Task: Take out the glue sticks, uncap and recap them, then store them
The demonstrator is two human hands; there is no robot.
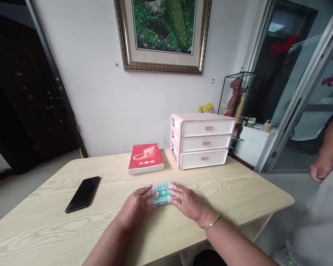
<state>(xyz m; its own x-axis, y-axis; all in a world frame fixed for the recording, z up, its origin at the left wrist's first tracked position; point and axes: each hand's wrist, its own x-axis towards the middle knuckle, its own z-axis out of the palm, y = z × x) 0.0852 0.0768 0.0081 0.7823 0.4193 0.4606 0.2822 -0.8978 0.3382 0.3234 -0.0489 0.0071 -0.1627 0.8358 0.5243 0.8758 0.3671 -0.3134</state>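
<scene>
On the table in front of me lies a small translucent plastic box (163, 193), with green and white labelled pieces showing in or on it; I cannot make out exactly what they are. My left hand (138, 201) grips its left end, thumb and fingers bent around the edge. At the opposite end, my right hand (187, 199) has its fingers over the top and side, and a silver bangle circles that wrist. The fingers hide both ends of the box.
A red book (146, 157) lies behind the box. To its right stands a pink and white drawer unit (205, 142) with shut drawers. A black phone (83, 194) rests on the left of the wooden table (39, 229). Another person's hand (320, 168) is at the far right.
</scene>
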